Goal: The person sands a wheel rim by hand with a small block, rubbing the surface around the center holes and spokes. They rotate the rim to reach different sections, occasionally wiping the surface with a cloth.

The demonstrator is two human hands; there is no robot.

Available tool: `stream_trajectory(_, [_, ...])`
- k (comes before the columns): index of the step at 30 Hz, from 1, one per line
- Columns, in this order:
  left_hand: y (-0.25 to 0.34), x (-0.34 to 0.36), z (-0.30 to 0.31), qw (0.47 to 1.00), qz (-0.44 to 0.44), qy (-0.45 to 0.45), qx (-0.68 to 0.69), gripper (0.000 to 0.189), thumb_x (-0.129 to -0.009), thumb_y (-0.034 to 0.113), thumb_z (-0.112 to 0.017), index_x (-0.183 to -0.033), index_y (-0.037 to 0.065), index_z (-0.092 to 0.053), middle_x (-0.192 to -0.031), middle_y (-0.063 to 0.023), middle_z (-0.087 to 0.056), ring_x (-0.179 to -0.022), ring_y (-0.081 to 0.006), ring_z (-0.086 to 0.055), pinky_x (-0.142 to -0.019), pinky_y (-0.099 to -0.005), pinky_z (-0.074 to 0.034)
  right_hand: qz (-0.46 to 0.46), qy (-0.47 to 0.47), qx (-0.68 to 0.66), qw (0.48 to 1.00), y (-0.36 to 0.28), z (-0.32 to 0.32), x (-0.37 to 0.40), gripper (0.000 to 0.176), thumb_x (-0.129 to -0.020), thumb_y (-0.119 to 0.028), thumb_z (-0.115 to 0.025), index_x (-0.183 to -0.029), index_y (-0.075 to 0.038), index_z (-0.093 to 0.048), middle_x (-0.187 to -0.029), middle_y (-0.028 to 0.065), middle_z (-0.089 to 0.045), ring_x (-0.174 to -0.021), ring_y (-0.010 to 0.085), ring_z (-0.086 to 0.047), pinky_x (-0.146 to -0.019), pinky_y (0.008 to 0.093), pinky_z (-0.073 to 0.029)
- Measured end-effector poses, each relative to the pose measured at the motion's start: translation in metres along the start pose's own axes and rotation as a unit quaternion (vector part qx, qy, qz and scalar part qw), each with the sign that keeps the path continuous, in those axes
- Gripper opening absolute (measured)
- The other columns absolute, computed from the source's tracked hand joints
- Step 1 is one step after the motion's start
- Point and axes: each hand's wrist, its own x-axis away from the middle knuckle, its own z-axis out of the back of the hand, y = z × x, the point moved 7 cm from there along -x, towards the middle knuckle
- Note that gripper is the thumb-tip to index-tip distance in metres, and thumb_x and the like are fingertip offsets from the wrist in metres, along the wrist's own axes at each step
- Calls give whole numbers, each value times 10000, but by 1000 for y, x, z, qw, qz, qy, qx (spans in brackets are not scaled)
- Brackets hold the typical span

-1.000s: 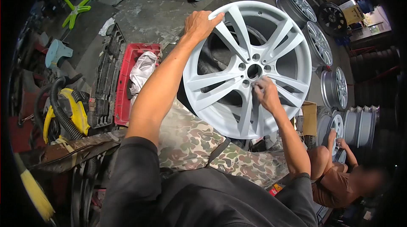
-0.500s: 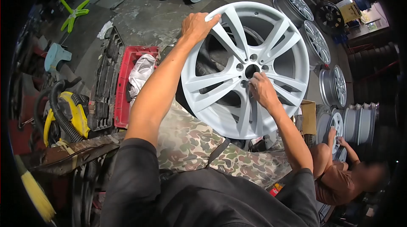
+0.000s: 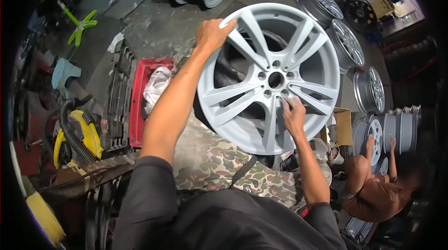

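Observation:
A pale grey-white car wheel rim (image 3: 254, 40) with paired spokes is tilted towards me in front of my legs. My left hand (image 3: 211, 35) is closed around its outer edge at the upper left, thumb over the lip. Just below the hub's bolt holes, my right hand (image 3: 294, 114) has its fingers bent together against the root of a lower spoke. Whatever those fingertips may pinch is too small or hidden to make out. Behind the spokes, a dark round shape shows through the gaps.
A red crate (image 3: 140, 75) with white cloth (image 3: 157, 89) stands left of the wheel. Beyond it are a yellow machine with a black hose (image 3: 70, 124) and a blue stool (image 3: 64, 73). More rims (image 3: 347, 45) line the right side, where another person (image 3: 373, 187) sits handling one.
My right hand has moved down from the hub's centre hole to the spoke root below it. The left hand keeps its hold on the edge. My view has shifted slightly.

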Motion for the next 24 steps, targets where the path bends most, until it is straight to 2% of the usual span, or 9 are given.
stream_trajectory(3, [7, -5, -5, 998, -32, -16, 55, 628, -970, 635, -564, -957, 48, -784, -865, -229, -740, -859, -448, -708, -787, -493, -524, 95, 23, 45, 994, 11, -19, -18, 129, -906, -104, -700, -963, 2, -745, -885, 239, -660, -840, 411, -634, -756, 482, -503])
stream_trajectory(5, [9, -2, -1, 993, -39, -7, 114, 627, -966, 632, -570, -963, 41, -783, -868, -227, -742, -865, -446, -706, -795, -501, -521, 60, -6, 27, 998, -9, -2, -12, 129, -900, -100, -707, -981, -9, -750, -866, 237, -655, -851, 411, -636, -769, 474, -510])
stream_trajectory(7, [8, -2, 2, 1000, -8, 11, 9, 624, -966, 621, -571, -970, 34, -783, -873, -229, -744, -874, -441, -709, -802, -507, -518, -2, -39, 6, 999, -7, 5, 3, 149, -912, -83, -701, -1028, 1, -744, -855, 219, -609, -819, 396, -622, -753, 463, -508])
stream_trajectory(14, [9, -2, 0, 999, -6, 3, 32, 579, -944, 595, -618, -965, 43, -790, -919, -262, -739, -911, -475, -704, -854, -545, -537, 7, 91, 57, 994, -12, 1, -23, 147, -962, -93, -666, -1016, 20, -745, -910, 201, -577, -840, 395, -599, -766, 480, -492])
stream_trajectory(15, [9, -1, -1, 999, -10, 7, 38, 576, -940, 596, -623, -963, 45, -792, -916, -258, -740, -903, -473, -706, -846, -546, -540, 66, 110, 108, 986, -22, -2, -22, 137, -956, -54, -662, -1034, 25, -743, -917, 216, -579, -813, 396, -605, -738, 471, -484])
stream_trajectory(17, [12, 2, 1, 998, 1, 17, 53, 565, -936, 590, -631, -958, 50, -795, -904, -254, -739, -889, -472, -707, -826, -549, -541, 74, 65, 144, 985, -18, -25, -5, 304, -940, -52, -647, -1241, -10, -660, -1037, 236, -584, -948, 427, -603, -812, 506, -491])
stream_trajectory(20, [19, 6, 7, 998, 0, 5, 62, 576, -949, 586, -617, -981, 35, -784, -904, -262, -735, -900, -472, -704, -818, -530, -534, 29, 12, 109, 994, -39, -22, -3, 248, -928, -60, -664, -1162, 10, -701, -1016, 249, -602, -937, 428, -615, -806, 511, -490])
stream_trajectory(22, [17, 4, 2, 999, 0, 4, 50, 573, -952, 582, -615, -976, 36, -785, -894, -256, -736, -894, -474, -702, -812, -534, -531, 5, -119, 16, 993, -39, -27, -7, 183, -927, -65, -666, -1062, 38, -734, -914, 248, -592, -875, 426, -612, -781, 510, -485])
stream_trajectory(24, [17, 1, 1, 998, -7, 0, 55, 572, -953, 580, -613, -970, 35, -785, -891, -255, -736, -889, -475, -701, -810, -537, -529, -5, -57, 22, 998, -31, -16, -21, 170, -931, -69, -663, -1031, 44, -742, -880, 248, -584, -856, 422, -611, -770, 507, -484])
